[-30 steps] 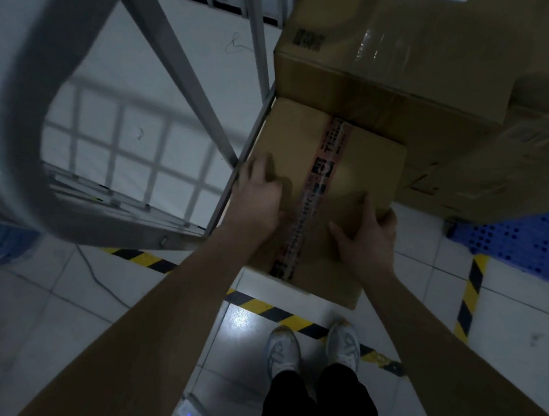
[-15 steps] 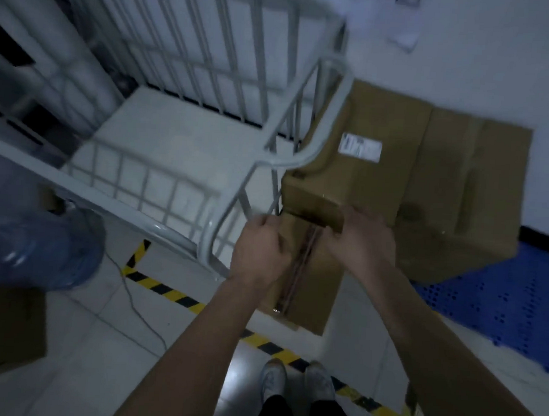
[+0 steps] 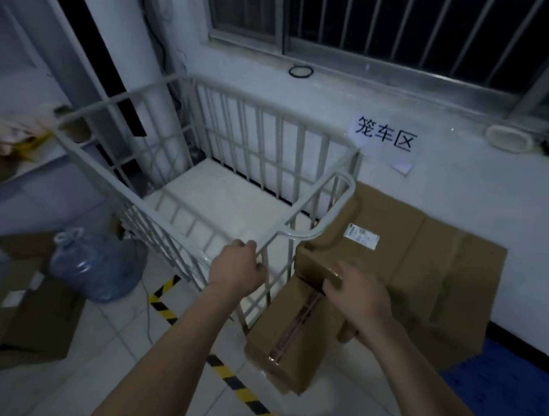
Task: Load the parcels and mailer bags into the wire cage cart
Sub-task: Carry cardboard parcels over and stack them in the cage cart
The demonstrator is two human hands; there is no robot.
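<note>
The white wire cage cart (image 3: 316, 233) stands ahead against the wall, and its floor holds nothing. A small taped cardboard box (image 3: 290, 340) lies tilted on the floor at the cart's right front corner. It rests against a large labelled cardboard box (image 3: 392, 257). My right hand (image 3: 357, 296) grips the small box's far upper end, with fingers curled over the edge. My left hand (image 3: 237, 270) is off the box, its fingers curled round the cart's front rail.
A blue water jug (image 3: 92, 267) and a brown carton (image 3: 25, 318) sit on the floor at left. Yellow-black floor tape (image 3: 233, 382) runs under my arms. A blue pallet (image 3: 499, 398) lies at right. A paper sign (image 3: 383, 140) hangs under the barred window.
My head has lifted, so the whole cart shows. My left hand left the small box and went to the cart rail. My right hand slid to the box's far end.
</note>
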